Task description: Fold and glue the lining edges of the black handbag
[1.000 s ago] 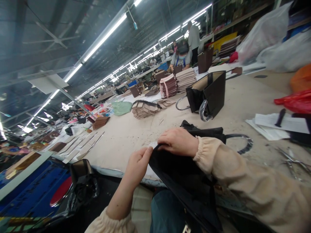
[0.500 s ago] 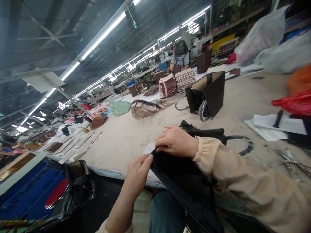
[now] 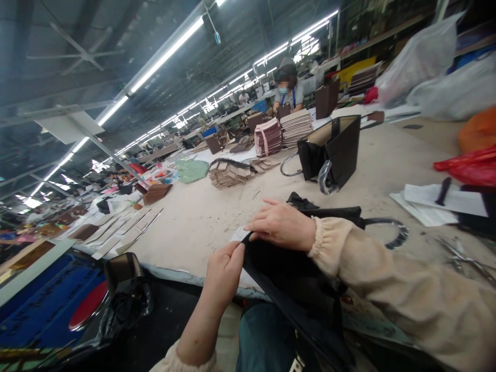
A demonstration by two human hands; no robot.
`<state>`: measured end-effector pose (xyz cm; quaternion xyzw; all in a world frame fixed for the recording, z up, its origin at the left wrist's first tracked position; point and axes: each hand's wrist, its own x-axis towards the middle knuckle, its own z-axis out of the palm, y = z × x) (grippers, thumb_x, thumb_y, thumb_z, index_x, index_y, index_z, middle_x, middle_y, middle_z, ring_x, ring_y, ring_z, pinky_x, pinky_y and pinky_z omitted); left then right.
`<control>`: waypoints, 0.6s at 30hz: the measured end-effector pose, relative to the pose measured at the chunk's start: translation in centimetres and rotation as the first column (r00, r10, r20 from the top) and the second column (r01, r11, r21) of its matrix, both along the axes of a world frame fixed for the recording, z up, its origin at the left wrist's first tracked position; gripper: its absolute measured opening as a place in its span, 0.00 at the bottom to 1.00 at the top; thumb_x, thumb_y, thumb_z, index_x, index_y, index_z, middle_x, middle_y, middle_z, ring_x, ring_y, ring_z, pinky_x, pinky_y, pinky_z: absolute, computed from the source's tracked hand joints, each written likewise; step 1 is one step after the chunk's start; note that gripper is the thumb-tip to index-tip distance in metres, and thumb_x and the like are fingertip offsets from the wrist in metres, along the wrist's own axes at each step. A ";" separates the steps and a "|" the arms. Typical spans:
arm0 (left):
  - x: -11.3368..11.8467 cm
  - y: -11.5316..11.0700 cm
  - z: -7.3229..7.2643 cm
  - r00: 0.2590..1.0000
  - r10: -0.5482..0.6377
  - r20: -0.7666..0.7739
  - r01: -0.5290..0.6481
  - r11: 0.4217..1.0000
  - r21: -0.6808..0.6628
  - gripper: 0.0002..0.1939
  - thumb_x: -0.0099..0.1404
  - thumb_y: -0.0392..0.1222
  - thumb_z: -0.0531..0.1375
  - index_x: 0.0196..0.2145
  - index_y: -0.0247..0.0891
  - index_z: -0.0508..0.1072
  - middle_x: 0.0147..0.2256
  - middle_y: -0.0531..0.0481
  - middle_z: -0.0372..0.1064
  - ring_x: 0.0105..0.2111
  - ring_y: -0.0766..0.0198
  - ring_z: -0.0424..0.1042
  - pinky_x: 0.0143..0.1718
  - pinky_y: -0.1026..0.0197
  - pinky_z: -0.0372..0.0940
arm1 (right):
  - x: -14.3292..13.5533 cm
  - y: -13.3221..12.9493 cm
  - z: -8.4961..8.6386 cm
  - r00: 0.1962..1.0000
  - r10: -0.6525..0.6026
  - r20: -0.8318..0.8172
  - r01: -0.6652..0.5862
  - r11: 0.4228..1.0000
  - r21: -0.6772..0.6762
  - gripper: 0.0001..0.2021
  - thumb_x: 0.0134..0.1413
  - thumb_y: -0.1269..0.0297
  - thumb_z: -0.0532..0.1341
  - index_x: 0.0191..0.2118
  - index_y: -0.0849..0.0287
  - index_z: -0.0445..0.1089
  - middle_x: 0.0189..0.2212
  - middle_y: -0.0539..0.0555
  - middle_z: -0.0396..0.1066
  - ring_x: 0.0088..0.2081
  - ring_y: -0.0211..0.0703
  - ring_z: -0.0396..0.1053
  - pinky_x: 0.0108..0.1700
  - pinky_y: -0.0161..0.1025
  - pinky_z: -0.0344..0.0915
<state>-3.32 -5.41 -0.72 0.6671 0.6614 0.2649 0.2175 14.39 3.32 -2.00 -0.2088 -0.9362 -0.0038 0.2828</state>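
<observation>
A black bag point(image 3: 294, 289) with its mouth spread lies over the table edge and my lap, its lower part hanging out of view. My left hand point(image 3: 227, 266) pinches the corner of its rim between thumb and fingers. Just beside it, my right hand point(image 3: 281, 223) is closed on the upper edge of the same bag, thumb inside the rim. Behind the right wrist lies another black piece with a plastic-wrapped handle point(image 3: 391, 232). Farther back a dark brown handbag point(image 3: 344, 150) stands upright, open at the top, with wrapped handles.
Scissors point(image 3: 463, 256) and white papers point(image 3: 430, 204) lie at the right. Stacked brown panels point(image 3: 267, 137) and a pile of beige pieces point(image 3: 230, 173) sit across the table point(image 3: 186, 222). A red stool point(image 3: 89, 307) is at lower left. A co-worker point(image 3: 287, 90) is across the table.
Both hands keep their hold on the bag's rim, with only a slight shift of the left hand. The co-worker across the table has raised their head.
</observation>
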 end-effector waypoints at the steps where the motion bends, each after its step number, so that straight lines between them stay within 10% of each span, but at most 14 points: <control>1: 0.1 0.0 0.0 1.000 0.001 -0.003 -0.001 1.000 -0.001 0.16 0.63 0.46 0.48 0.25 0.36 0.69 0.23 0.53 0.64 0.27 0.65 0.62 0.30 0.65 0.54 | 0.4 -0.2 0.1 1.000 -0.011 -0.014 0.011 1.000 0.012 0.15 0.59 0.57 0.55 0.48 0.58 0.68 0.41 0.57 0.71 0.44 0.46 0.65 0.56 0.54 0.48; 10: -0.2 0.4 0.2 0.999 -0.034 -0.016 0.034 0.999 -0.010 0.16 0.63 0.45 0.48 0.27 0.35 0.70 0.25 0.52 0.68 0.31 0.62 0.67 0.34 0.63 0.59 | 2.2 -5.4 -4.1 0.913 -0.121 -0.389 0.087 0.991 -0.103 0.21 0.57 0.69 0.53 0.57 0.60 0.59 0.49 0.60 0.63 0.49 0.47 0.61 0.52 0.47 0.62; 18: 0.4 1.1 0.8 0.998 -0.034 0.061 0.035 0.999 -0.004 0.16 0.60 0.44 0.53 0.41 0.36 0.74 0.37 0.49 0.74 0.40 0.58 0.70 0.42 0.61 0.63 | -0.7 -6.3 -7.2 0.906 -0.222 -0.360 0.126 0.954 -0.270 0.31 0.53 0.75 0.52 0.63 0.61 0.46 0.50 0.61 0.61 0.50 0.48 0.60 0.51 0.47 0.65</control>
